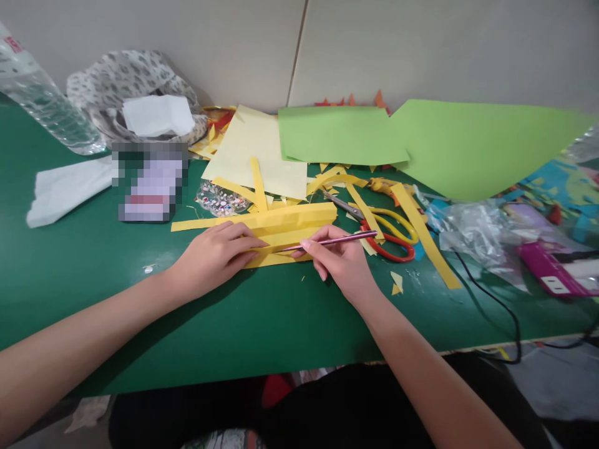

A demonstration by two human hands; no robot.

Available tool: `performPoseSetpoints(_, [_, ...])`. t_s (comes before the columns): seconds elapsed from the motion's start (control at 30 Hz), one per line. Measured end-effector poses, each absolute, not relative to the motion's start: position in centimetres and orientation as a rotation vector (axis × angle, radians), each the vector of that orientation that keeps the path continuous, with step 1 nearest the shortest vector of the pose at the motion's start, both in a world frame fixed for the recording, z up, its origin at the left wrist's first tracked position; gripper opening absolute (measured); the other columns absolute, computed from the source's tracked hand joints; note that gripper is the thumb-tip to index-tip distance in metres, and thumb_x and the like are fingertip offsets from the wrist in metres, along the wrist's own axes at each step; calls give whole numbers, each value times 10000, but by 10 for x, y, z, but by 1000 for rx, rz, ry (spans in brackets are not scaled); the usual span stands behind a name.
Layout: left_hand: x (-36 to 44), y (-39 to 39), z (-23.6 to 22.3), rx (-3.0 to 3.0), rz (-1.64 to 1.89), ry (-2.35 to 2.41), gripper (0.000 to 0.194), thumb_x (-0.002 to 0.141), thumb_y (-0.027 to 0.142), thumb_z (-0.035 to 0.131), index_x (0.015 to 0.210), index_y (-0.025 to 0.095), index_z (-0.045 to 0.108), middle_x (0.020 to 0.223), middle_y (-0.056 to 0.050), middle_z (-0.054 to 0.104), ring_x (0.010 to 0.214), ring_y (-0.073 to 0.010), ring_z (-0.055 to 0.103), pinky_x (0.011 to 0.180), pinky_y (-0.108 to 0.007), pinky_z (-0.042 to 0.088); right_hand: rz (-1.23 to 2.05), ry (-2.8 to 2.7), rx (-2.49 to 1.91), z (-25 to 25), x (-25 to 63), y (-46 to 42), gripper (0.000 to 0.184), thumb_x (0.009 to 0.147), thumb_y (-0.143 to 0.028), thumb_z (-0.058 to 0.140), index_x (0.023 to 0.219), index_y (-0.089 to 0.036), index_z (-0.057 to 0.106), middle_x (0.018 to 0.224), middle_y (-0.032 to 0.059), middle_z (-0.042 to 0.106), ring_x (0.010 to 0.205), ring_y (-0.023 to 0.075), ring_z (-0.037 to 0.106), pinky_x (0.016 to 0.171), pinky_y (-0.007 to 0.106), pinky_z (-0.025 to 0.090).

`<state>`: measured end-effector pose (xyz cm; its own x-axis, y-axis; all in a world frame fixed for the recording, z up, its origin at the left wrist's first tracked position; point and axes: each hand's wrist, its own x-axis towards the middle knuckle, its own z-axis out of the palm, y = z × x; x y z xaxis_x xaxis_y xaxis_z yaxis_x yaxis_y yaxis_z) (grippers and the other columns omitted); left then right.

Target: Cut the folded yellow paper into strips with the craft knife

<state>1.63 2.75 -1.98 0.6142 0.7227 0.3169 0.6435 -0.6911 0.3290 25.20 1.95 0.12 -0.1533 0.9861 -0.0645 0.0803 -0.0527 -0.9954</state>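
Observation:
My left hand (pixel 215 252) has its fingers closed on the near fold of a pleated yellow paper (pixel 294 218), which lies on the green table. In my right hand (pixel 339 255) is a slim, shiny pink pen-like tool (pixel 349 239). Its narrow tip points left and meets the paper's fold close to my left fingertips; the exact kind of tool is hard to make out. Scissors (pixel 386 234) with red and yellow handles lie just beyond my right hand, among cut yellow strips (pixel 428 240).
Behind the paper are a cream sheet (pixel 257 149) and green sheets (pixel 344 134). On the left stand a water bottle (pixel 47 93), a patterned cloth bag (pixel 126 78) and a phone (pixel 154 181). A clear plastic bag (pixel 482 234) and black cable (pixel 496 305) lie right.

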Motion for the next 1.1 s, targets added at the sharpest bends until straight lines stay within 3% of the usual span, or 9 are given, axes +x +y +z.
performPoseSetpoints(0.67, [16, 28, -18, 2668, 654, 1120, 290, 978, 266, 409, 1052, 180, 675, 973, -72, 647, 851, -193, 594, 725, -309, 477, 1235, -1254, -1266, 1, 252, 21, 210, 717, -257, 685, 631, -189, 506, 559, 9, 686, 306, 37, 394, 352, 201, 298])
performPoseSetpoints(1.1, [16, 28, -9, 2526, 632, 1169, 313, 955, 361, 445, 1087, 190, 671, 990, -74, 696, 870, -192, 633, 717, -290, 502, 1280, -1311, -1236, 5, 244, 17, 243, 710, -331, 714, 640, -202, 520, 581, 4, 692, 329, 68, 444, 355, 222, 323])
